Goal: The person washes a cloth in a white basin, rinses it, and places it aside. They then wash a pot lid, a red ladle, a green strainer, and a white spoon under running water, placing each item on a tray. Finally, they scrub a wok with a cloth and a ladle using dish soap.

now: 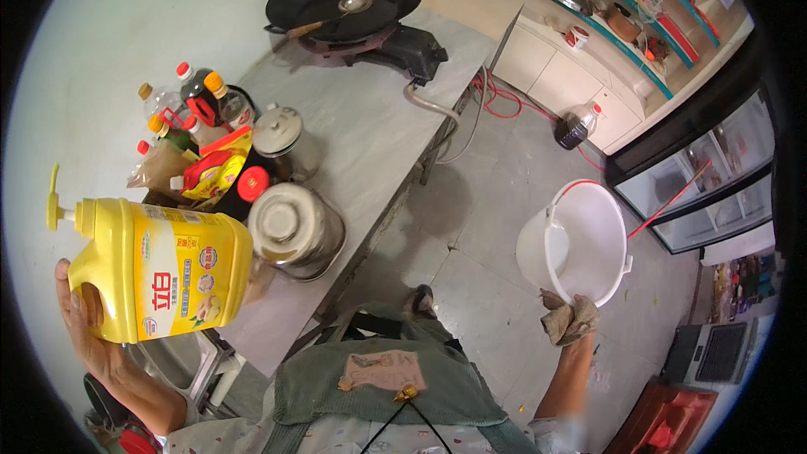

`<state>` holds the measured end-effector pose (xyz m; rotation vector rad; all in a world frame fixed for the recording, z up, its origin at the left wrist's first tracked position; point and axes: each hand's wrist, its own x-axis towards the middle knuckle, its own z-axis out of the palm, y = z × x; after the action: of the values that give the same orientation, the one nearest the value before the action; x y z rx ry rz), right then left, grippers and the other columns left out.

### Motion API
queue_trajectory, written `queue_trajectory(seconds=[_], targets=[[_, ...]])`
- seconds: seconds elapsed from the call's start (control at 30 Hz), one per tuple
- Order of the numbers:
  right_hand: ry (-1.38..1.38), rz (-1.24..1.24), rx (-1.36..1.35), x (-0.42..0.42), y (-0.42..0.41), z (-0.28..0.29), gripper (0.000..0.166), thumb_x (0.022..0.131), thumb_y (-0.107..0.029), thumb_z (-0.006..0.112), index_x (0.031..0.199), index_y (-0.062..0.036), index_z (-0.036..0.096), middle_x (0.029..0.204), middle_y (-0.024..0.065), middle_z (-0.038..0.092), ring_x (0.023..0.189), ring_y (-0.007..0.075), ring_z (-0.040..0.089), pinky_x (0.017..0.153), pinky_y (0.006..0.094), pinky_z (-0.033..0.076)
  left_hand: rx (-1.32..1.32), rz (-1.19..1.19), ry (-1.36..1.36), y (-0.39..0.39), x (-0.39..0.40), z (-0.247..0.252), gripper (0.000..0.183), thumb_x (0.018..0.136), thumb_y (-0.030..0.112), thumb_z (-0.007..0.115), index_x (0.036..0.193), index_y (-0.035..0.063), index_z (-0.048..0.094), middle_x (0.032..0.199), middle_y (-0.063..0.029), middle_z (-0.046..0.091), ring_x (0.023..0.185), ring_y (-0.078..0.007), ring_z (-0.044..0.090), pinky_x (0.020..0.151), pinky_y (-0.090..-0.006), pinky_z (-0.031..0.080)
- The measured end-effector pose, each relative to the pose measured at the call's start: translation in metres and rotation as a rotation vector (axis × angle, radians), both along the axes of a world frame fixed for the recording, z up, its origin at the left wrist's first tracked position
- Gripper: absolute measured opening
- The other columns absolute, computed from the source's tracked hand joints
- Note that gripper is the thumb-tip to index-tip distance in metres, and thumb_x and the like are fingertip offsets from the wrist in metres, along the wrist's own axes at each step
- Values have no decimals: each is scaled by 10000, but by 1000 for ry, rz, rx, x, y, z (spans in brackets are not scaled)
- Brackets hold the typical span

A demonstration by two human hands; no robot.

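My left hand (88, 321) grips the handle of a yellow pump bottle of dish soap (170, 268), which I hold tilted at the left. Its pump head points away to the left, and its front bears writing. Over the floor at the right, my right hand (583, 321) holds the rim of a white plastic bucket (592, 239) together with a crumpled brown cloth (560, 320). The bucket's mouth faces me and its visible inside shows only bare wall. The cloth hides most of my right fingers.
A grey table (372, 132) carries a black wok (343, 3) on a gas burner, lidded metal canisters (293, 221) and several seasoning bottles (202, 98). A gas hose (435, 107) hangs off its edge. A jug of dark liquid (575, 127) stands on the floor by a glass-door fridge (700, 183).
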<state>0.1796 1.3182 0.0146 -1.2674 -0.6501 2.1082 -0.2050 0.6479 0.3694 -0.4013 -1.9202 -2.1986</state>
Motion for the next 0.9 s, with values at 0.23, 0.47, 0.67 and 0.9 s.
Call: queue_trajectory(seconds=[0.23, 0.47, 0.67, 0.9], targets=[[-132, 203, 220, -109, 120, 16, 487, 778, -155, 519, 1218, -19, 362, 920, 169, 510, 670, 283, 521, 484, 364, 428, 16, 370, -24, 132, 6, 29, 371, 892, 186, 601, 1187, 47, 425, 700, 9, 495, 582, -1, 436, 617, -119, 430], [-263, 350, 379, -272, 200, 108, 172, 824, -91, 578, 956, 17, 600, 885, 100, 574, 741, 227, 544, 623, 347, 473, 158, 75, -80, 132, 11, 5, 519, 877, 164, 610, 1320, 20, 380, 769, 25, 508, 578, -22, 364, 586, -140, 372], [-311, 643, 780, -450, 259, 146, 164, 825, -138, 574, 889, -4, 643, 833, 90, 609, 712, 186, 551, 618, 348, 474, 185, 133, -121, 206, -8, 0, 490, 753, 115, 733, 1097, 35, 393, 675, 20, 488, 558, -10, 437, 557, -116, 374], [-218, 743, 710, -606, 245, 172, 171, 850, -147, 562, 928, -11, 630, 890, 96, 614, 766, 203, 576, 649, 350, 495, 154, 111, -199, 259, -69, 2, 541, 696, 118, 742, 1085, 36, 374, 949, -122, 612, 876, -171, 625, 802, -260, 506]])
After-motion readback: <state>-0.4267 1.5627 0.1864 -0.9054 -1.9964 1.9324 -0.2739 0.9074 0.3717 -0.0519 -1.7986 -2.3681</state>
